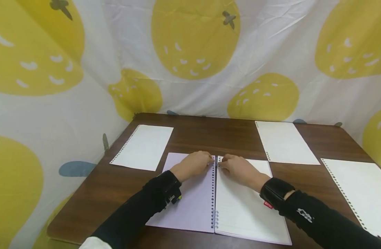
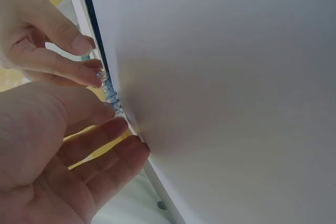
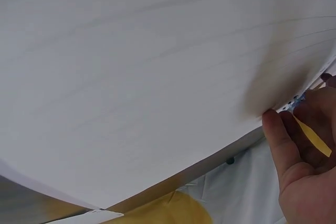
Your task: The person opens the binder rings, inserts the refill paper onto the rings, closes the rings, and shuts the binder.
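Note:
An open ring-bound notebook lies on the brown table [image 1: 209,135], with a lilac sheet [image 1: 193,207] on the left and a lined white page [image 1: 246,211] on the right. Its blue ring spine [image 1: 213,193] runs down the middle. My left hand [image 1: 194,165] and right hand [image 1: 237,167] meet at the top end of the spine with their fingers curled. In the left wrist view my left hand [image 2: 113,124] pinches the spine at the blue rings [image 2: 110,94], and my right hand [image 2: 86,61] pinches them just above. The right wrist view shows my right hand [image 3: 299,145] beside a ring [image 3: 295,100].
Three loose punched sheets lie on the table: one at the back left [image 1: 143,147], one at the back right [image 1: 285,141], one at the right edge [image 1: 361,193]. A white cloth with yellow fruit prints [image 1: 193,38] hangs close behind and to the left.

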`<action>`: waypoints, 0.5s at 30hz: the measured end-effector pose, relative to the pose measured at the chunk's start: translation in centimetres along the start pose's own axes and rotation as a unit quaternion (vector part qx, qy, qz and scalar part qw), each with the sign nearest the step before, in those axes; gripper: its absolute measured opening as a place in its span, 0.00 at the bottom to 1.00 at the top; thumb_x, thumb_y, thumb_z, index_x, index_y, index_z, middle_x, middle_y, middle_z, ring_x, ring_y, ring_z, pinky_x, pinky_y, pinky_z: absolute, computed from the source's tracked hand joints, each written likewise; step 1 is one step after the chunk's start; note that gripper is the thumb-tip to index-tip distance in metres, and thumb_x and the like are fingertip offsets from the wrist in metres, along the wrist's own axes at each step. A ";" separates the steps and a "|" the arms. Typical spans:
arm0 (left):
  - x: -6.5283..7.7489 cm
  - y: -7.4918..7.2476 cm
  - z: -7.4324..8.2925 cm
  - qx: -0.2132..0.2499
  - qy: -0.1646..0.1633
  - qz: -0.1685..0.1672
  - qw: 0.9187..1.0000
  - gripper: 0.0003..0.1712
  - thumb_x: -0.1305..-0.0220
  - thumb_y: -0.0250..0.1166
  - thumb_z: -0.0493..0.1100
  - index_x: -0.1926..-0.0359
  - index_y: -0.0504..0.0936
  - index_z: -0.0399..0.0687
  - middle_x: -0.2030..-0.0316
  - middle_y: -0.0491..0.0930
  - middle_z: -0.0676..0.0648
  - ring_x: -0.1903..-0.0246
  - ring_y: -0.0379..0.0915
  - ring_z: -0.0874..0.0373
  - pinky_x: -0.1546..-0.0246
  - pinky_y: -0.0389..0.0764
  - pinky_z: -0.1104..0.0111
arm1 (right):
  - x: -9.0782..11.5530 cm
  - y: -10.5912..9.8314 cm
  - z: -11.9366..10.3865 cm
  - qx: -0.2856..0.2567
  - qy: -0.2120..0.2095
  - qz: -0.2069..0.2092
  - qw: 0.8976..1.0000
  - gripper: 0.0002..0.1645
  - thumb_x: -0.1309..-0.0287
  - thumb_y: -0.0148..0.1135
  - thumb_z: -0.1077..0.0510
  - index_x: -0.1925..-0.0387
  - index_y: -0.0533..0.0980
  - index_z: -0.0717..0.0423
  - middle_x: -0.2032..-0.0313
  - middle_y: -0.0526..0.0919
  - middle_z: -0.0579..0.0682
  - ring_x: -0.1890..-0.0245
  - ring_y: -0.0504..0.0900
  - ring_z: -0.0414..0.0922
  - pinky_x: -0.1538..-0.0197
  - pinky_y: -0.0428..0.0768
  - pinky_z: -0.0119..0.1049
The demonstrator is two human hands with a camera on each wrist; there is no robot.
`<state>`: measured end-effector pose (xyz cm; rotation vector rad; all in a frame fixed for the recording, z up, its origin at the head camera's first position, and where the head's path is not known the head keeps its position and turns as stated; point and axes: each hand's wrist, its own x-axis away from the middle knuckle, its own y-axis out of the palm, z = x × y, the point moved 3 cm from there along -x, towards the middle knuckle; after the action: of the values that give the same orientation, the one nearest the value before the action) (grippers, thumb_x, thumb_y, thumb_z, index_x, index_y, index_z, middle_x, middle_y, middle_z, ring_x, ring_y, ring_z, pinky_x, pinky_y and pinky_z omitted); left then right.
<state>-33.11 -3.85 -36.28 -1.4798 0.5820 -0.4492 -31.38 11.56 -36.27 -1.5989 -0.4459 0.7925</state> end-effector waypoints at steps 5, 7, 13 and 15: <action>-0.4 -0.3 -0.5 -0.002 -0.002 -0.003 1.000 0.17 0.32 0.60 0.38 0.43 0.82 0.50 0.47 0.80 0.48 0.46 0.75 0.53 0.48 0.75 0.64 | -0.3 -0.4 0.3 0.006 -0.005 0.009 1.000 0.14 0.42 0.66 0.63 0.53 0.83 0.60 0.58 0.83 0.55 0.58 0.83 0.51 0.53 0.80 0.42; -0.6 -0.2 -0.8 0.015 -0.007 -0.008 1.000 0.19 0.33 0.61 0.38 0.42 0.81 0.50 0.46 0.80 0.49 0.44 0.74 0.54 0.46 0.74 0.64 | -0.4 -0.5 0.4 0.007 -0.007 0.016 1.000 0.14 0.42 0.66 0.64 0.54 0.83 0.60 0.59 0.83 0.55 0.58 0.82 0.51 0.53 0.80 0.43; -1.3 0.5 -1.6 0.050 -0.026 -0.030 0.998 0.24 0.37 0.63 0.40 0.39 0.78 0.49 0.44 0.78 0.50 0.42 0.71 0.55 0.44 0.72 0.63 | -1.0 0.4 1.1 -0.003 -0.001 0.016 1.000 0.14 0.42 0.65 0.65 0.53 0.82 0.61 0.61 0.83 0.55 0.59 0.82 0.52 0.53 0.79 0.44; -1.8 0.3 -1.8 0.053 -0.031 -0.030 0.998 0.24 0.38 0.63 0.40 0.39 0.78 0.48 0.44 0.78 0.50 0.42 0.71 0.54 0.44 0.72 0.62 | -1.2 0.4 1.6 0.000 -0.007 0.020 1.000 0.14 0.42 0.65 0.65 0.53 0.82 0.62 0.61 0.83 0.55 0.58 0.82 0.52 0.53 0.79 0.44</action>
<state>-35.59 -4.14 -36.47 -1.4072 0.4588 -0.4724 -33.39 11.73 -36.41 -1.6083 -0.4254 0.8337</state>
